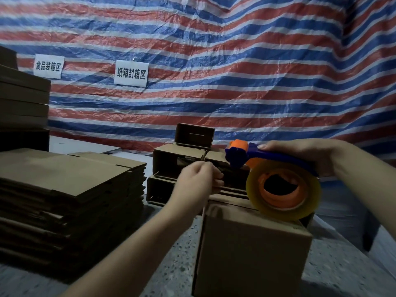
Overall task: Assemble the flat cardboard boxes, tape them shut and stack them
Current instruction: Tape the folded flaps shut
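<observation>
Right hand (300, 154) grips the blue-and-orange tape dispenser (276, 176) over the assembled brown cardboard box (250, 254) on the floor; left hand (198, 183) pinches what's probably the tape end, ready to start a strip.

Blur smeared the curled fingers of the person's left hand (198, 179), so whether they pinched a strand of tape could not be told. The right hand (300, 154) hid most of the blue-and-orange plastic tape dispenser's (242, 155) handle. The clear tape roll (282, 189) covered the rear top of the brown assembled cardboard box (250, 254), whose base ran off the lower edge. The tall stack of flat cardboard sheets (23, 97) was cut by the left edge.
</observation>
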### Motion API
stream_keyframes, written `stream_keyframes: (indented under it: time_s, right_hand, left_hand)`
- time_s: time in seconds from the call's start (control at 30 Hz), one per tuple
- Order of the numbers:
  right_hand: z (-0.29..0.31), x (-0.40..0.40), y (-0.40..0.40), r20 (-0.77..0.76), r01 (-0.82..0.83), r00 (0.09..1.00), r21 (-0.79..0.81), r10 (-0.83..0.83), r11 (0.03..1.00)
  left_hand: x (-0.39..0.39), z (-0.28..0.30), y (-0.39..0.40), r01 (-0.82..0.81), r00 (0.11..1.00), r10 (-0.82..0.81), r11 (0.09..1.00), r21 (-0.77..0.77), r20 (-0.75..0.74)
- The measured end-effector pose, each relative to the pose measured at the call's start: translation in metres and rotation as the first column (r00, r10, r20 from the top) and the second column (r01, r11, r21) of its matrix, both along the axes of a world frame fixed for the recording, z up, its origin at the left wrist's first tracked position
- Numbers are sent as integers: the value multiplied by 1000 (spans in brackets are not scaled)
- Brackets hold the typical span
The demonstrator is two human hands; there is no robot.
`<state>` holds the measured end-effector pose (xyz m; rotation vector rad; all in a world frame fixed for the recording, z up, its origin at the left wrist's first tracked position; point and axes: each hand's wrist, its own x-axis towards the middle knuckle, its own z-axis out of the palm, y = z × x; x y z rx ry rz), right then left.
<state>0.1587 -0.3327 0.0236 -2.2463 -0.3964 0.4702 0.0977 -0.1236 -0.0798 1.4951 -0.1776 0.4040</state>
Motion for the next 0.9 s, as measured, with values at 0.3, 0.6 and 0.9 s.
stream_keyframes:
  time_s: [0.3, 0.6, 0.9]
  right_hand:
    - [28, -8, 8, 89, 78, 994, -146, -66, 986]
    - [29, -11, 10, 97, 79, 993, -182, -62, 980]
    - [33, -14, 15, 104, 97, 992, -219, -76, 971]
  left_hand:
    - [8, 4, 8, 146, 967, -184, 967, -209, -177]
    - [4, 5, 9, 152, 974, -187, 960, -237, -129]
    - [8, 4, -1, 111, 986, -147, 938, -328, -85]
